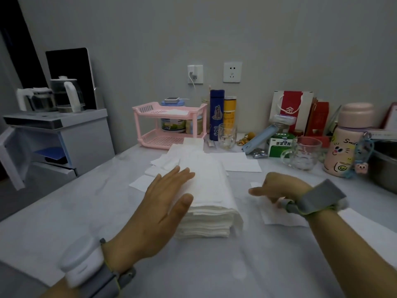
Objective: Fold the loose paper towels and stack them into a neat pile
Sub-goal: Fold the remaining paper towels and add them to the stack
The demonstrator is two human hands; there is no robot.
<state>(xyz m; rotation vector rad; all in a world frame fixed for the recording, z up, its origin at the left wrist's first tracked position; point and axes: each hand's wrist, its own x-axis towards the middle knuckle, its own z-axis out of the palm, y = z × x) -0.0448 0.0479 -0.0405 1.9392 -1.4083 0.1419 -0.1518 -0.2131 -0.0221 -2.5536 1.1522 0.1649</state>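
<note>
A thick stack of folded white paper towels (211, 203) lies in the middle of the table. My left hand (163, 203) is flat with straight fingers, touching the stack's left side and top edge. To the right of the stack lies a loose paper towel (279, 216). My right hand (277, 188) sits over it with the fingers curled down onto the sheet and the thumb pointing left; a corner of the sheet shows beside the thumb. More loose towels (238, 162) lie spread behind the stack, and some more (159, 166) to its left.
A pink two-tier rack (169, 125) stands behind the towels. Two glass mugs (300, 153), a pink bottle (345, 143), a green box (279, 145), tall blue and yellow containers and red bags line the back right. A steel bowl (384, 166) sits at the right edge.
</note>
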